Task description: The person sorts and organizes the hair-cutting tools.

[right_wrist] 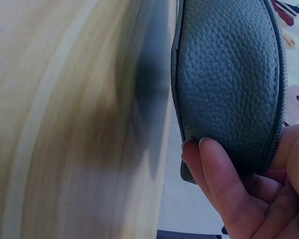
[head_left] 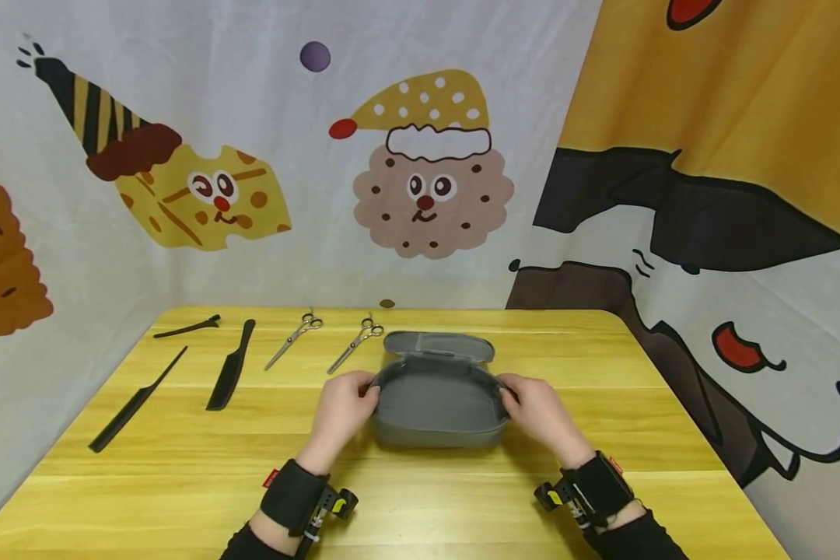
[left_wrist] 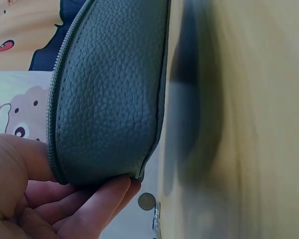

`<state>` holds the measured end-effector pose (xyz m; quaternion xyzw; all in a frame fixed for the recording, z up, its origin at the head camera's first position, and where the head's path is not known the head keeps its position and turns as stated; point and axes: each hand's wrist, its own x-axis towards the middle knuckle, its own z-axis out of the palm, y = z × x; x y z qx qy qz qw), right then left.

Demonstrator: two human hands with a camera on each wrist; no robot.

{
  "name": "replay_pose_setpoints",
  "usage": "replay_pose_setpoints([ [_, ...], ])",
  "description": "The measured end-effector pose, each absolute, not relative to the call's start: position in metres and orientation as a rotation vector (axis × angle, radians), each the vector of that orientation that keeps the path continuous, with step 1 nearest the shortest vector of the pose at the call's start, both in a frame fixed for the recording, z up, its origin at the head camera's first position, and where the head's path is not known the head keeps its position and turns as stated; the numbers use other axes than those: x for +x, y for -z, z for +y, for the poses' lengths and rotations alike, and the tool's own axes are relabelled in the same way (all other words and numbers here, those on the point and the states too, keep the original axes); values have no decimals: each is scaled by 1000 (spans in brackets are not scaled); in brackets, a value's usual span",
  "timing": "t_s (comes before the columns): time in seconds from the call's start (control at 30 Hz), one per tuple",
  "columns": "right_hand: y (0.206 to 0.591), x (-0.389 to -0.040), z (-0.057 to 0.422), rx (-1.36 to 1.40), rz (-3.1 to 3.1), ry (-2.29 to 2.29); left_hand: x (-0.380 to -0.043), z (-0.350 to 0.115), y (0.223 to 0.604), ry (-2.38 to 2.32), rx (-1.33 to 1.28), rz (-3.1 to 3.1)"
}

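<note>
Grey pouch (left_wrist: 109, 89) cropped — wrist views, tabletop (left_wrist: 269, 124) blurred there, head-view sleeves (head_left: 633, 538) cut off

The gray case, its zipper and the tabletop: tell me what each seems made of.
Gray case: leather or imitation leather, softly sheened, judging by its pebbled grain.
Zipper: metal or plastic; teeth faintly shiny, too small to settle.
Tabletop: wood or wood-look laminate, glossy, with streaked grain and reflections.

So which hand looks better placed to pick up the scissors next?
Likely the left hand: both pairs of scissors lie on its side of the case. It grips the case, so must let go first.
</note>
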<state>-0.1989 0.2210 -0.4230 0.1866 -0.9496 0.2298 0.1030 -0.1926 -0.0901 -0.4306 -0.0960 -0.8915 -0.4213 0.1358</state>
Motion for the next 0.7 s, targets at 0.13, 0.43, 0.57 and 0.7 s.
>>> replay_pose_setpoints([
  [0.13, 426, -201, 216, 545, -2829, -691, -191, -95, 433, 1227, -274, -2605],
  [0.43, 435, -205, 206, 565, -2884, -637, -190, -102, 438, 1175, -271, -2656],
  [0.57, 436, -206, 202, 582, -2906, -650, -191, -106, 441, 1159, -283, -2673],
  [0.7, 437, -207, 199, 591, -2922, -664, -192, -109, 443, 1147, -322, -2692],
])
